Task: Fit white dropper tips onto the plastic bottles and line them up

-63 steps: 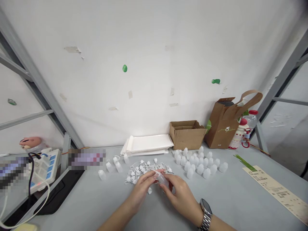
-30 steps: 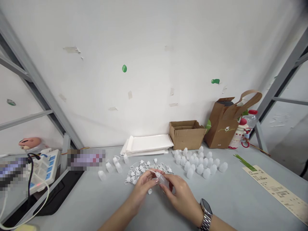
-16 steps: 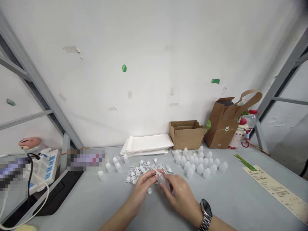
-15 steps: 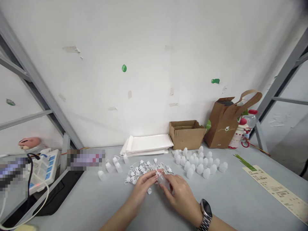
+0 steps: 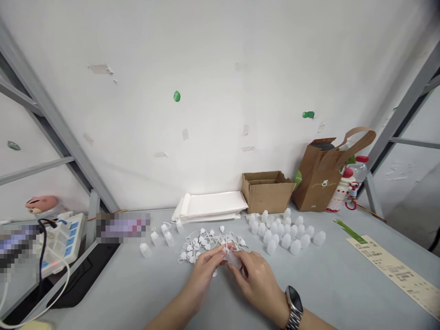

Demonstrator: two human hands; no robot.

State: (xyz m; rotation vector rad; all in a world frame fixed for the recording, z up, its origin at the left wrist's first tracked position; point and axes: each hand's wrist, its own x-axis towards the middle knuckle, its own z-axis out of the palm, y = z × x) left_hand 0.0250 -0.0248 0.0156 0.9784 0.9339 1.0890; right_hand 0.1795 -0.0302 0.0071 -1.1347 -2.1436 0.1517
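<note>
- While both forearms angle in from the bottom of the view, the left hand and the right hand meet close together above the surface.
- Both hands are curled closed on a small translucent plastic bottle, which lies tilted between them: the left fingertips pinch its narrow end, while the right fingers wrap its body.
- A metal-strap watch sits on the right wrist.
- Just beyond the hands lies a tangle of white looped caps.
- To the right of the hands stand rows of frosted plastic bottles; to the left, a few more bottles.
- Farther beyond the hands are a cardboard box and a kraft paper bag.
</note>
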